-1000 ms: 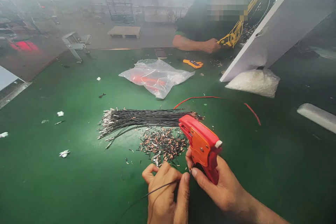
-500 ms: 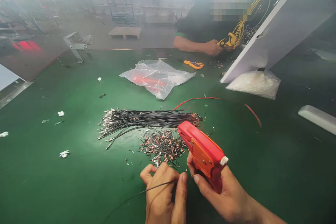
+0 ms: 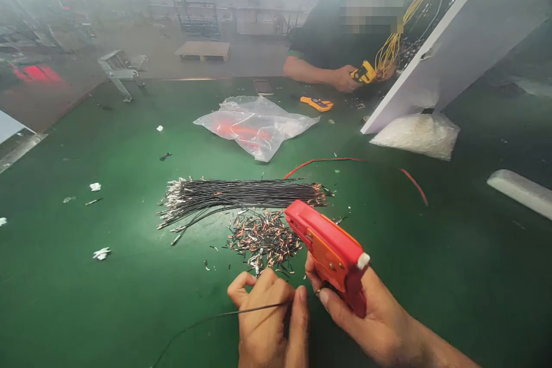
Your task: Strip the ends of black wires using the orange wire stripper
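My left hand (image 3: pixel 269 316) pinches a thin black wire (image 3: pixel 233 313) between thumb and forefinger; its long end trails off to the lower left. In my right hand (image 3: pixel 375 316) is a red and orange wire stripper (image 3: pixel 330 250), its nose tilted up and left. My right thumb and forefinger also meet at a short wire end close to the left thumb. Beyond the hands lies a pile of cut insulation and copper bits (image 3: pixel 265 238). Behind that pile is a bundle of black wires (image 3: pixel 245 192), silvery at the left ends and bare copper at the right.
A clear plastic bag (image 3: pixel 259 126) with red contents lies farther back, near a yellow-orange tool (image 3: pixel 317 104). A red strand (image 3: pixel 319 160) curves right of the bundle. Across the table a person's hand (image 3: pixel 345 77) holds a yellow tool. A slanted white panel (image 3: pixel 431 52) stands at right.
The view has shifted slightly. Both hands keep their grips on wire and stripper, with the wire's trailing end showing farther down and left. Across the table, the person's yellow tool has tilted.
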{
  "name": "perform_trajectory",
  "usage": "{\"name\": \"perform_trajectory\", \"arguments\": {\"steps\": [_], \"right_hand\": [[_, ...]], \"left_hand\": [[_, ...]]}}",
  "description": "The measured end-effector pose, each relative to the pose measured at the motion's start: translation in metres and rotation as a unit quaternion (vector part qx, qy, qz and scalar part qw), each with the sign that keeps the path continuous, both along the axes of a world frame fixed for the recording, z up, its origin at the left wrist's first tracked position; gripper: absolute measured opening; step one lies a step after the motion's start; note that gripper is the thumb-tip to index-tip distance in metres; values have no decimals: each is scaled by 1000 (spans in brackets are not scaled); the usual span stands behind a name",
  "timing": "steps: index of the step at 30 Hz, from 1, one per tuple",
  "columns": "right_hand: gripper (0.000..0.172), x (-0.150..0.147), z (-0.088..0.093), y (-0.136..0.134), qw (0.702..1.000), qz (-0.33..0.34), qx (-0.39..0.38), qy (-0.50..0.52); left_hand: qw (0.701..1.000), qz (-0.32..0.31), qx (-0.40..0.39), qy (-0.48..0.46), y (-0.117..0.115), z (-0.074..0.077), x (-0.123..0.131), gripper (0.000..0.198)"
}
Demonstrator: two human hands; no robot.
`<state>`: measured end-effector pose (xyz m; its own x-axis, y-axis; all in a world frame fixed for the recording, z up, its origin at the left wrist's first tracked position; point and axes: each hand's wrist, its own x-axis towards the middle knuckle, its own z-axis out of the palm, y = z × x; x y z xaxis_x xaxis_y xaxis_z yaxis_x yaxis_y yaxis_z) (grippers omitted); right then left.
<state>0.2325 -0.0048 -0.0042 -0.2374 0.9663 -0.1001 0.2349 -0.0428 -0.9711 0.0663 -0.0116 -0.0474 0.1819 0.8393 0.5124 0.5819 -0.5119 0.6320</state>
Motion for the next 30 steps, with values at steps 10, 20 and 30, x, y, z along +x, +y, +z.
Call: {"name": "perform_trajectory", "arguments": {"steps": [10,20,30], "right_hand": [[17,-4,-5,4,999,-24,-14,39],[16,0,-4,1,997,-35,46,-41],[21,0,-8,2,997,-55,44,-27]], "left_hand": [[999,-3,10,32,0,1,2,29],[999,4,9,40,-3,1,5,32],[995,4,42,87,-3,7,7,31]]}}
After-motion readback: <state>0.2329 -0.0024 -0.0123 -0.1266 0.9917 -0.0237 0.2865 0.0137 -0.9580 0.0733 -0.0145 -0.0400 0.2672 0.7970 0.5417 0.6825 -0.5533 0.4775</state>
